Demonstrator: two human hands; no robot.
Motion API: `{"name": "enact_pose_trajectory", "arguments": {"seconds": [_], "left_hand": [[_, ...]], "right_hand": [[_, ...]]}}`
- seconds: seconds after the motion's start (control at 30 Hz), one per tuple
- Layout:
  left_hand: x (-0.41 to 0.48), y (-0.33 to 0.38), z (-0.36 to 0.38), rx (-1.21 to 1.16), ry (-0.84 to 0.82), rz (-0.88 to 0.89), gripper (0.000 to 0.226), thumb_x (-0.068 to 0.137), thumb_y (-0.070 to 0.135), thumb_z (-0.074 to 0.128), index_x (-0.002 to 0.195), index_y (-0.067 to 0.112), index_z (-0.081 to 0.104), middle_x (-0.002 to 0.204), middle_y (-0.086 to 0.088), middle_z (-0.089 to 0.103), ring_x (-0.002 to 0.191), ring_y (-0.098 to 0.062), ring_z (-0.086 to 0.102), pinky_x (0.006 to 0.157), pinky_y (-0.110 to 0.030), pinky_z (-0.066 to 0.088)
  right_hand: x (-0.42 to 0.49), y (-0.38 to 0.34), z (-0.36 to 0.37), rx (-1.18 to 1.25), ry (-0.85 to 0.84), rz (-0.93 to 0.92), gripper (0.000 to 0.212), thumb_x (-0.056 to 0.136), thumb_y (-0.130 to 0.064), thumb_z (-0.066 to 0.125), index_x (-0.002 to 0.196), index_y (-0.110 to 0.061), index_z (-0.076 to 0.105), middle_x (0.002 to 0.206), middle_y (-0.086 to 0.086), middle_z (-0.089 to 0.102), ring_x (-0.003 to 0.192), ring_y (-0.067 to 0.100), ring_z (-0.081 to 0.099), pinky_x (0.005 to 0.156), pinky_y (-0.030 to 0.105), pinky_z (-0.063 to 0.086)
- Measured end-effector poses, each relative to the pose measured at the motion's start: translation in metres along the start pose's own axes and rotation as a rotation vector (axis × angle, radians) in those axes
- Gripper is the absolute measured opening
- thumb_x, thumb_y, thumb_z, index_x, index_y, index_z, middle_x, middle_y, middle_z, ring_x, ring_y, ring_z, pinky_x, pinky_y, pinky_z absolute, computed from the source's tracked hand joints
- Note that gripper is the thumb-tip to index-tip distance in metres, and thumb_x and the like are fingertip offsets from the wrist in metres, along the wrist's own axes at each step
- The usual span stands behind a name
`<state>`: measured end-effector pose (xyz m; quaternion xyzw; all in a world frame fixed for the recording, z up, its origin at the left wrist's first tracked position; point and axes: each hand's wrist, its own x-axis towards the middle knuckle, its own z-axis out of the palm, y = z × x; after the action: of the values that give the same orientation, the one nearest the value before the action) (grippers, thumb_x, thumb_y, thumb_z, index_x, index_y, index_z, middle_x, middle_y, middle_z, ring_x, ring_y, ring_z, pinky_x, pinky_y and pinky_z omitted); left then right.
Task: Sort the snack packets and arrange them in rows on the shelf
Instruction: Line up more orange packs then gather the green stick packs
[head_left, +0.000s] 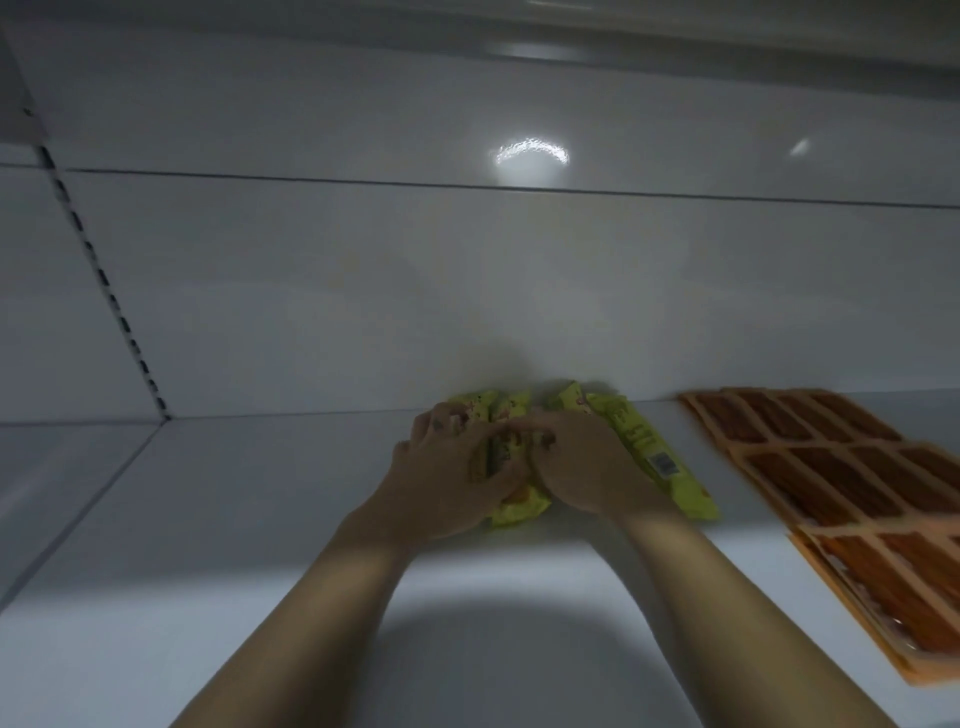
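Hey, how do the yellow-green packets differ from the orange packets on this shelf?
The yellow-green packets sit bunched mid-shelf, while the orange packets lie flat in rows on the right. The left hand and right hand grip the yellow-green packets; the orange packets lie untouched. Both kinds rest on the white shelf.

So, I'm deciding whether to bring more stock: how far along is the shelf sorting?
Done: the orange packets lie flat in rows at the right end of the shelf. In hand: the left hand and right hand both hold the yellow-green packets, bunched together mid-shelf near the back wall. Left: spreading those into their own row; the left part shows no packets yet.
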<state>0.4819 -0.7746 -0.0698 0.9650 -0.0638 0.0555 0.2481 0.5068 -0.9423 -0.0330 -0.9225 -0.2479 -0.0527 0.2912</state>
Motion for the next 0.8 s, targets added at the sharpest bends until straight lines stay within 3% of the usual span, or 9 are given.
{"name": "enact_pose_trajectory", "arguments": {"seconds": [0.07,0.13,0.23,0.33,0.43,0.57,0.63,0.7,0.8], "left_hand": [[-0.002,0.007,0.005,0.040,0.079,0.054,0.067,0.073,0.079,0.031,0.136,0.054,0.034,0.151,0.011,0.021,0.139,-0.011,0.013,0.111,-0.046,0.022],[-0.004,0.010,0.009,0.085,0.105,0.101,0.071,0.072,0.080,0.031,0.138,0.053,0.031,0.152,0.009,0.022,0.140,-0.012,0.013,0.111,-0.046,0.022],[-0.004,0.013,0.015,0.171,0.052,0.111,0.078,0.072,0.082,0.028,0.144,0.052,0.025,0.156,0.006,0.022,0.144,-0.019,0.011,0.113,-0.048,0.020],[-0.003,0.019,0.019,0.204,0.065,0.107,0.077,0.075,0.081,0.026,0.145,0.050,0.026,0.158,0.007,0.022,0.145,-0.019,0.009,0.112,-0.045,0.022],[-0.003,0.022,0.019,0.207,0.071,0.085,0.077,0.076,0.081,0.026,0.146,0.047,0.029,0.157,0.007,0.023,0.145,-0.017,0.009,0.110,-0.044,0.025],[-0.004,0.021,0.017,0.195,0.045,0.052,0.076,0.078,0.082,0.031,0.146,0.048,0.028,0.155,0.006,0.026,0.145,-0.017,0.007,0.111,-0.044,0.025],[-0.003,0.019,0.014,0.179,0.027,0.054,0.078,0.077,0.082,0.032,0.146,0.048,0.028,0.154,0.007,0.027,0.145,-0.015,0.007,0.112,-0.043,0.027],[-0.002,0.017,0.008,0.157,0.011,0.063,0.081,0.073,0.082,0.033,0.146,0.047,0.030,0.153,0.008,0.029,0.143,-0.015,0.010,0.112,-0.042,0.029],[-0.001,0.010,0.000,0.179,-0.013,0.067,0.085,0.069,0.083,0.032,0.147,0.048,0.030,0.152,0.008,0.030,0.140,-0.016,0.015,0.111,-0.041,0.029]], "right_hand": [[0.001,0.002,-0.010,-0.083,0.162,0.024,0.034,0.089,-0.014,0.056,0.118,-0.028,0.070,0.086,-0.011,0.066,0.080,-0.002,0.061,0.066,0.013,0.042],[0.001,0.012,-0.024,-0.159,0.263,0.148,0.030,0.088,-0.031,0.062,0.117,-0.031,0.067,0.110,-0.003,0.063,0.104,0.017,0.058,0.076,0.026,0.041],[0.000,0.029,-0.033,-0.271,0.055,0.305,0.048,0.080,-0.050,0.069,0.123,-0.029,0.061,0.120,0.000,0.059,0.111,0.023,0.057,0.084,0.031,0.045],[0.000,0.034,-0.021,-0.341,-0.070,0.310,0.064,0.075,-0.042,0.078,0.130,-0.021,0.053,0.132,0.005,0.051,0.121,0.028,0.052,0.095,0.036,0.047],[0.004,0.040,-0.020,-0.254,0.017,0.297,0.051,0.078,-0.024,0.075,0.126,-0.018,0.057,0.124,0.005,0.058,0.115,0.027,0.057,0.086,0.029,0.045],[0.008,0.051,-0.027,0.160,0.048,0.435,0.049,0.077,-0.024,0.071,0.124,-0.025,0.058,0.104,-0.003,0.060,0.084,0.008,0.059,0.060,0.019,0.041],[0.009,0.055,-0.027,0.275,0.050,0.456,0.043,0.079,-0.022,0.069,0.122,-0.023,0.060,0.104,0.000,0.063,0.084,0.011,0.063,0.063,0.023,0.047],[0.009,0.057,-0.024,0.329,0.056,0.449,0.035,0.081,-0.019,0.067,0.116,-0.019,0.062,0.105,0.006,0.066,0.090,0.022,0.066,0.078,0.032,0.054],[0.009,0.054,-0.019,0.103,0.015,0.346,0.020,0.086,-0.024,0.064,0.106,-0.023,0.067,0.103,0.000,0.068,0.098,0.022,0.065,0.081,0.027,0.047]]}}
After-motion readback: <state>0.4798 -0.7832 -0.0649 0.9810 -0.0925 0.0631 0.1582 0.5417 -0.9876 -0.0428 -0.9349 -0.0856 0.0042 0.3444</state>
